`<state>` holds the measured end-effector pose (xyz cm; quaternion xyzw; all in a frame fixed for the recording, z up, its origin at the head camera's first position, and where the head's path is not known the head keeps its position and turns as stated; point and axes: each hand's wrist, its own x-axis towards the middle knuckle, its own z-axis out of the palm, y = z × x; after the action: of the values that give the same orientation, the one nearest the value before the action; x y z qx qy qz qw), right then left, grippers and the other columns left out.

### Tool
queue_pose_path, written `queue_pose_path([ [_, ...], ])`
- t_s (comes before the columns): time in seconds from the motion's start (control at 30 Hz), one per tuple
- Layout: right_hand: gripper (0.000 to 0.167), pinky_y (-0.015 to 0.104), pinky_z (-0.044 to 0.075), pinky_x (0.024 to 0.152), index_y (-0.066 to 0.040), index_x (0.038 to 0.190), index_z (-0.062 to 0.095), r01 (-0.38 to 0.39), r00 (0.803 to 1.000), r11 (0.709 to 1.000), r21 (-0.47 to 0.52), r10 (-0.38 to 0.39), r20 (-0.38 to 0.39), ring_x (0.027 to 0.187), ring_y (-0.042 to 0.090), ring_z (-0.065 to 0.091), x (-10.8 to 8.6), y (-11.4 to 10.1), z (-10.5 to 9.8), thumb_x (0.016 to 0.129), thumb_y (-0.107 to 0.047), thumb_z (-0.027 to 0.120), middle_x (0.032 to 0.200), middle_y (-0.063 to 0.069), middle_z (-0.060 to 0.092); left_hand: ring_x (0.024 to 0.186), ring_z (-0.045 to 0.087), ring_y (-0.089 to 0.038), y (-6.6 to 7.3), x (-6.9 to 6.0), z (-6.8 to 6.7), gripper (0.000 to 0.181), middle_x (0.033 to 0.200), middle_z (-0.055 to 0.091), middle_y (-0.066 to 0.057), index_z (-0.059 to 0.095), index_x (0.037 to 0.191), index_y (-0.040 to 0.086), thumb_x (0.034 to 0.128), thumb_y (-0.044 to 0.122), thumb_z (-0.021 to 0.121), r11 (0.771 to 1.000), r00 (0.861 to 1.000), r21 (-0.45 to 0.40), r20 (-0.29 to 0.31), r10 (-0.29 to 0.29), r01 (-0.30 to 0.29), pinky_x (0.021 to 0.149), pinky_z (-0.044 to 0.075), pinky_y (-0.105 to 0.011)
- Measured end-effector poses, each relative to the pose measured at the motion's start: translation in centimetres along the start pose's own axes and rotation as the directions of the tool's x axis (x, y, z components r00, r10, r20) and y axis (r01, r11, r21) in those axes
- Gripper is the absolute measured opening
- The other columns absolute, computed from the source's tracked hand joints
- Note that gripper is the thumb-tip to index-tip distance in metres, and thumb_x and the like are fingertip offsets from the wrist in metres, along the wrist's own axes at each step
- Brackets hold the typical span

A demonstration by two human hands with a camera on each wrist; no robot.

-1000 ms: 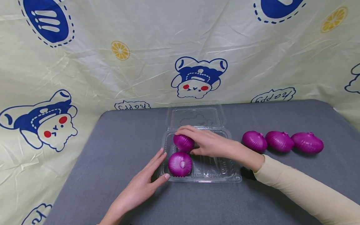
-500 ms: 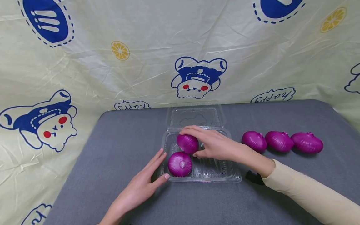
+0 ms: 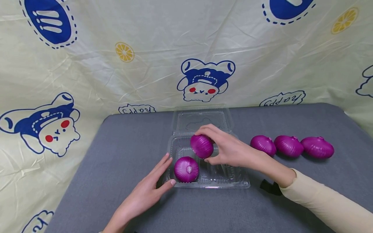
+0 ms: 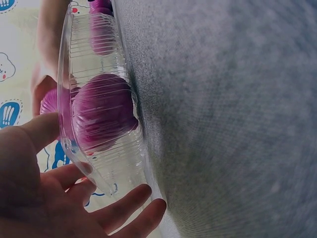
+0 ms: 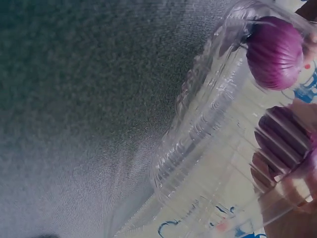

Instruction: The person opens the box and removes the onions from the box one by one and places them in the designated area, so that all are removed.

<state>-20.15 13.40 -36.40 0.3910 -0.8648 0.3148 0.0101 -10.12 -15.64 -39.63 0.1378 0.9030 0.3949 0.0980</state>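
Observation:
A clear plastic clamshell box [image 3: 224, 185] lies with its lid [image 3: 201, 118] folded back. In its near left part sits a purple onion [image 3: 186, 169], also visible through the box wall in the left wrist view. My right hand [image 3: 227, 147] grips a second purple onion [image 3: 201, 146] between thumb and fingers, over the middle of the box. In the right wrist view that hand is partly hidden behind the clear plastic. With fingers spread, my left hand [image 3: 148, 191] is at the box's left side, its thumb by the near left corner; the left wrist view [image 4: 59, 193] shows its fingers extended.
Three more purple onions stand in a row right of the box: a left one [image 3: 263, 145], a middle one [image 3: 288, 146] and a right one [image 3: 317, 147]. Grey cloth covers the table [image 3: 131, 145]. A printed curtain [image 3: 151, 77] hangs behind the table.
My right hand has drawn the gripped onion to the right, from the far left of the box toward its middle. The left hand and the other onions have stayed in place.

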Motion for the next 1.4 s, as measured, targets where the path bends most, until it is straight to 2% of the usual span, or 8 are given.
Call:
queue_pose_path([
  [0.3,0.081,0.031,0.055,0.081,-0.024,0.138,0.047,-0.014,1.0,0.999,0.04,0.014,-0.008,0.111,0.015,0.055,-1.0,-0.1,-0.3,0.069,-0.015,0.089,0.136,-0.005,0.043,0.144,0.019,-0.006,0.1,0.0,0.0,0.069,0.158,0.014,0.026,0.033,0.155,0.031,0.0943,0.042,0.065,1.0,1.0,-0.003,-0.003,-0.006,0.006,0.112,0.026,-0.053],
  [0.57,0.084,0.035,0.055,0.084,-0.022,0.139,0.046,-0.037,0.999,0.999,0.018,0.037,0.012,0.117,0.018,0.053,-1.7,0.0,-0.4,0.068,-0.014,0.089,0.141,0.001,0.047,0.145,0.019,-0.007,0.1,0.0,0.0,0.07,0.159,0.014,0.025,0.033,0.155,0.03,0.0943,0.042,0.065,1.0,1.0,0.004,-0.005,-0.007,0.007,0.112,0.026,-0.053],
  [0.67,0.084,0.036,0.055,0.083,-0.023,0.139,0.046,-0.033,0.999,0.999,-0.005,0.033,-0.008,0.114,0.017,0.055,-1.9,0.1,-0.4,0.068,-0.016,0.09,0.136,-0.002,0.05,0.145,0.019,-0.009,0.0,0.0,0.1,0.07,0.159,0.014,0.024,0.033,0.155,0.03,0.0937,0.045,0.065,1.0,1.0,0.009,-0.002,-0.014,0.014,0.112,0.026,-0.054],
  [0.83,0.083,0.034,0.056,0.081,-0.022,0.137,0.048,0.002,0.998,0.999,-0.043,-0.005,-0.065,0.108,0.016,0.057,-2.3,0.2,-0.7,0.066,-0.015,0.09,0.137,-0.003,0.047,0.145,0.019,-0.008,0.0,0.1,0.1,0.071,0.159,0.014,0.024,0.032,0.155,0.031,0.0934,0.045,0.065,1.0,1.0,0.002,0.0,-0.013,0.013,0.112,0.026,-0.054],
  [1.03,0.082,0.035,0.056,0.08,-0.022,0.134,0.051,0.022,0.994,0.999,-0.029,-0.025,-0.106,0.109,0.021,0.056,-2.9,0.3,-0.9,0.064,-0.01,0.09,0.137,0.0,0.042,0.145,0.019,-0.007,0.0,0.1,0.1,0.071,0.159,0.014,0.024,0.032,0.155,0.033,0.0935,0.045,0.065,1.0,1.0,0.002,-0.001,-0.009,0.009,0.112,0.026,-0.053],
  [1.2,0.081,0.033,0.056,0.079,-0.025,0.134,0.053,0.039,0.994,0.998,-0.049,-0.044,-0.1,0.114,0.021,0.053,-3.9,0.2,-1.3,0.064,-0.016,0.092,0.138,0.001,0.041,0.145,0.019,-0.007,0.0,0.1,0.0,0.07,0.159,0.014,0.025,0.032,0.155,0.033,0.0935,0.045,0.065,1.0,1.0,0.001,0.002,-0.011,0.011,0.112,0.026,-0.053],
  [1.4,0.082,0.038,0.057,0.078,-0.025,0.136,0.054,0.022,0.993,0.993,-0.115,-0.036,-0.114,0.123,0.023,0.046,-5.1,0.2,-1.9,0.064,-0.024,0.094,0.139,0.001,0.045,0.144,0.02,-0.006,0.0,0.0,0.0,0.069,0.158,0.015,0.025,0.032,0.154,0.036,0.0936,0.044,0.065,1.0,1.0,-0.003,-0.003,-0.008,0.008,0.112,0.026,-0.052],
])
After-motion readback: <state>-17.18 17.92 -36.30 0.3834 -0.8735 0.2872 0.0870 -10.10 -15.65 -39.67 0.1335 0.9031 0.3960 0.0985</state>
